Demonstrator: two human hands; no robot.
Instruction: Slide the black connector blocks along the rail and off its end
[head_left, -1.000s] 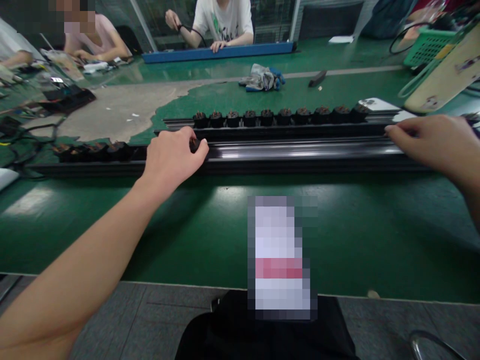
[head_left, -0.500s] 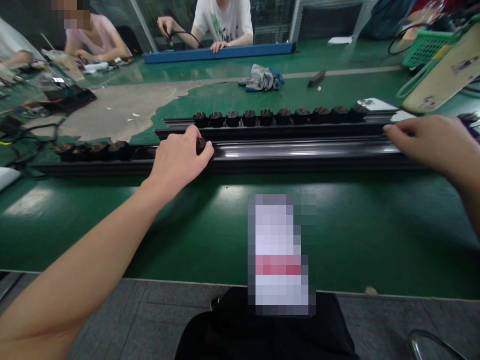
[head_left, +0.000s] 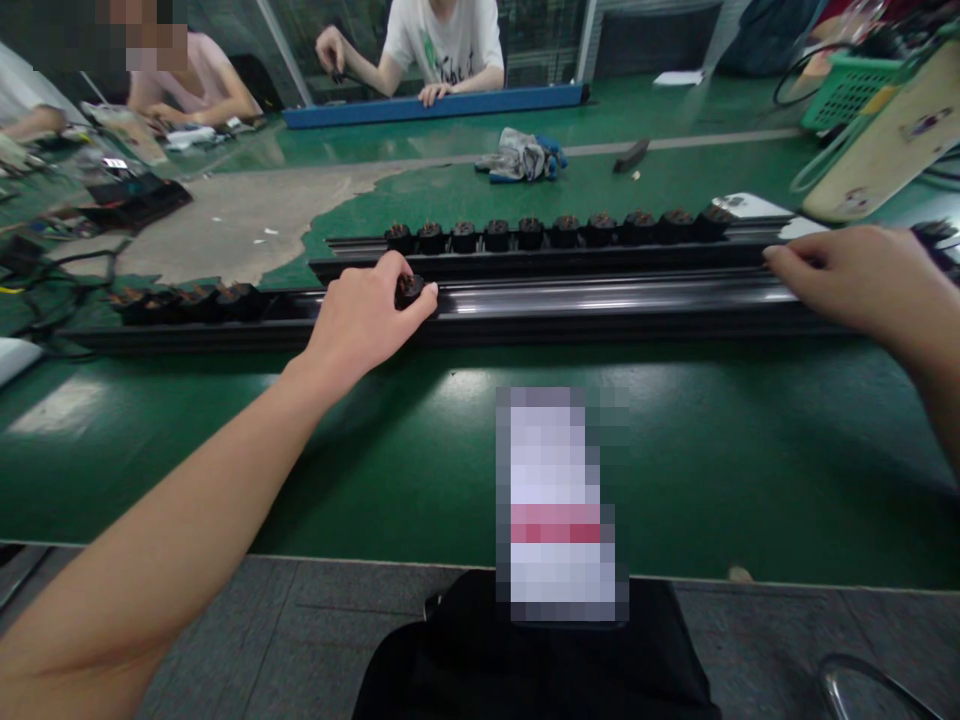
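A long black channel rail point(head_left: 600, 296) lies across the table in front of me. My left hand point(head_left: 367, 310) has its thumb and fingers closed round a black socket module point(head_left: 410, 290) with copper-coloured contacts, seated in the rail's channel. Several similar modules point(head_left: 191, 300) sit at the rail's left end. Near the right end, my right hand point(head_left: 855, 280) is closed at the rail, with most of its fingers hidden from view. Just behind lies a second black rail point(head_left: 525, 264), and a row of several socket modules point(head_left: 531, 232) stands along it.
A crumpled grey-and-blue glove point(head_left: 521, 157) and a small dark piece point(head_left: 631, 156) lie farther back. A green basket point(head_left: 851, 95) stands back right, with cables at left. Across the table, a person point(head_left: 446, 45) handles a blue bar point(head_left: 442, 106); others sit at left.
My left hand has slid slightly right along the rail with the socket module, which shows more between the fingers. The right hand stays almost where it was.
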